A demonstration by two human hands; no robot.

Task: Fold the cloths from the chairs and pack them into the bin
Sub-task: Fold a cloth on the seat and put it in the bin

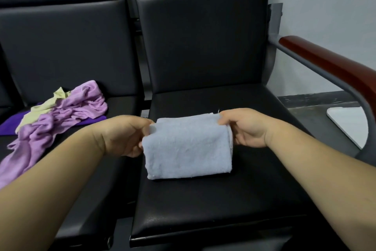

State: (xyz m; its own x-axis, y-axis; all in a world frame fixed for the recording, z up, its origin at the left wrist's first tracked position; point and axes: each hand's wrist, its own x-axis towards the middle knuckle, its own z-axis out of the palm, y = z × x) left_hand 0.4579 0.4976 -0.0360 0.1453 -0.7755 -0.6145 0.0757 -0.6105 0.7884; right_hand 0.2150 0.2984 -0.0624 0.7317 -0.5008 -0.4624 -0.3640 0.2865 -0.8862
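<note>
Two bare forearms reach in from the bottom corners toward the middle of the view. The left hand [122, 135] grips the left end of a folded light blue towel [187, 149], thumb on the upper edge and fingers curled behind the cloth. The right hand [244, 126] pinches the right end the same way, so both hands are clamped on the towel, one at each side. The towel is a thick, neat rectangle held over the black padded seat [223, 206] of the right-hand chair, its upper edge raised toward the backrest and its lower edge down at the seat; whether that edge touches the seat cannot be told. On the neighbouring chair seat [120, 104] to the left lies a loose heap of unfolded cloths: a crumpled lilac cloth [67, 116] on top, trailing toward the near edge, a pale yellow-green cloth [40, 111] tucked under it, and a dark purple cloth [9, 125] at the bottom. A reddish-brown wooden armrest [335, 71] on a grey metal frame runs along the right chair's far side. Beyond it, a white flat-edged object [350, 124] sits low down by the pale wall [325, 17].
</note>
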